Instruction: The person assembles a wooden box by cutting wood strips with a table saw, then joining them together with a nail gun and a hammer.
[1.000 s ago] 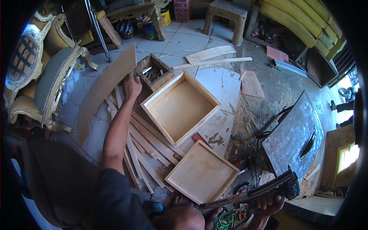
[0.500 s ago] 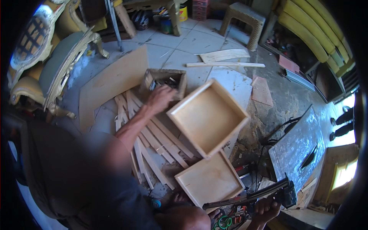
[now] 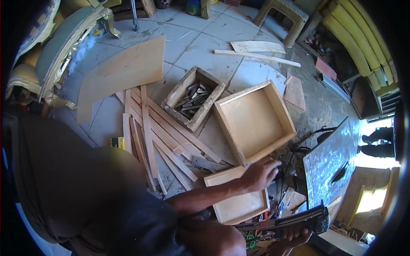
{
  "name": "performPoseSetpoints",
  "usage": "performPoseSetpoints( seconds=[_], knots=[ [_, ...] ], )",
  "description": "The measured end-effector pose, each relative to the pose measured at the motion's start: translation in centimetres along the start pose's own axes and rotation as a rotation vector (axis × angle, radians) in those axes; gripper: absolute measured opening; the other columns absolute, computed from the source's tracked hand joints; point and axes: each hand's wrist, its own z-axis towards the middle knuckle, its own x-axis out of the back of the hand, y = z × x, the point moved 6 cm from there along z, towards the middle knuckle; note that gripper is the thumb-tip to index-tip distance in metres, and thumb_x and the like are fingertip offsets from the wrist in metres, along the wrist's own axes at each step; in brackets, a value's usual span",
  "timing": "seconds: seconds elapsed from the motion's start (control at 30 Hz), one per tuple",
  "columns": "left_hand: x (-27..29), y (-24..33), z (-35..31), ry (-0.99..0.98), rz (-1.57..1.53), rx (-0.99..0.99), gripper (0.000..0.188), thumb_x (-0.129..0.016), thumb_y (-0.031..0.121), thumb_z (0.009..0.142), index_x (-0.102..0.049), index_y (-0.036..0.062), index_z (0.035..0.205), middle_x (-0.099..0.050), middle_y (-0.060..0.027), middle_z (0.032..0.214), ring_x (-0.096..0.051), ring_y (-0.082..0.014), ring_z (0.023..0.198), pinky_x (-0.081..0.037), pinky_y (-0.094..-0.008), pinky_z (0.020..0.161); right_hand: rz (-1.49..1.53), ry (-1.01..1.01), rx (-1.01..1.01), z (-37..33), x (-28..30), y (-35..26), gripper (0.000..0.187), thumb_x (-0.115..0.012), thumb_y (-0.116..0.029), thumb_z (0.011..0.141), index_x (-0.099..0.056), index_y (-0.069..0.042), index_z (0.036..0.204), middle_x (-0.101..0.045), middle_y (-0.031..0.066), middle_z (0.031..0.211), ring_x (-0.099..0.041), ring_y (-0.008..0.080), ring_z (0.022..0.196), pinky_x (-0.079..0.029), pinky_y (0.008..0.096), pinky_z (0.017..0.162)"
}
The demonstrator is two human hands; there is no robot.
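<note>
My left hand [image 3: 259, 174], its fingers curled together, is over the lower drawer-like wooden tray [image 3: 226, 211], just below the corner of the upper wooden box [image 3: 260, 123]. Whatever it pinches is too small or hidden to make out. At the lower right, my right hand [image 3: 294, 240] is wrapped round a black nail gun [image 3: 299, 218] with a long magazine. A rough wooden box [image 3: 173, 94] holding several grey metal strips [image 3: 194, 100] stands left of the upper box. Several thin wooden strips [image 3: 147, 128] lie fanned across the floor beside it.
A thin wooden sheet [image 3: 128, 68] lies at the far left, near a carved chair [image 3: 64, 59]. Pale slats [image 3: 256, 52] lie farther back, before a stool [image 3: 284, 17]. A grey metal-looking panel [image 3: 326, 162] leans at right. Green-handled scissors [image 3: 251, 241] lie near my knee.
My left hand has left the rough box and swung right and nearer, over the lower tray. The metal strips in the box now show. My right hand still holds the nail gun; the view has shifted.
</note>
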Motion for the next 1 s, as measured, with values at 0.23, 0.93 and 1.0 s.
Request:
performPoseSetpoints(
  seconds=[0.23,0.93,1.0],
  knots=[
    [-12.0,-3.8,5.9,-0.030,0.059,-0.078,0.056,-0.070,0.018,0.091,-0.051,-0.0007,0.140,-0.059,-0.0253,0.127,-0.059,-0.0437,0.118,-0.053,-0.0487,0.099,0.006,0.097,0.031,-2.6,0.6,-0.4,0.032,-0.054,-0.027,0.094,-0.054,-0.003,0.072,-0.048,0.0057,0.058,-0.047,0.0196,0.042,-0.044,0.0384,0.043],
    [-9.3,-4.0,8.2,-0.326,0.286,0.038,0.034,-0.074,0.021,0.082,-0.070,0.0060,0.113,-0.074,-0.0204,0.099,-0.071,-0.0410,0.094,-0.056,-0.0496,0.084,0.035,0.260,0.128,-5.4,1.8,-0.2,0.034,-0.054,-0.030,0.091,-0.052,-0.005,0.067,-0.044,0.0051,0.054,-0.046,0.0221,0.041,-0.044,0.0410,0.042],
    [-3.7,-0.2,7.9,-0.273,0.197,-0.054,0.034,-0.079,0.027,0.087,-0.073,0.0043,0.111,-0.074,-0.0208,0.097,-0.073,-0.0375,0.088,-0.056,-0.0469,0.079,0.028,0.287,0.125,-6.7,2.2,-0.6,0.036,-0.054,-0.033,0.091,-0.050,-0.006,0.067,-0.044,0.0049,0.055,-0.044,0.0215,0.042,-0.043,0.0404,0.043]
  ],
)
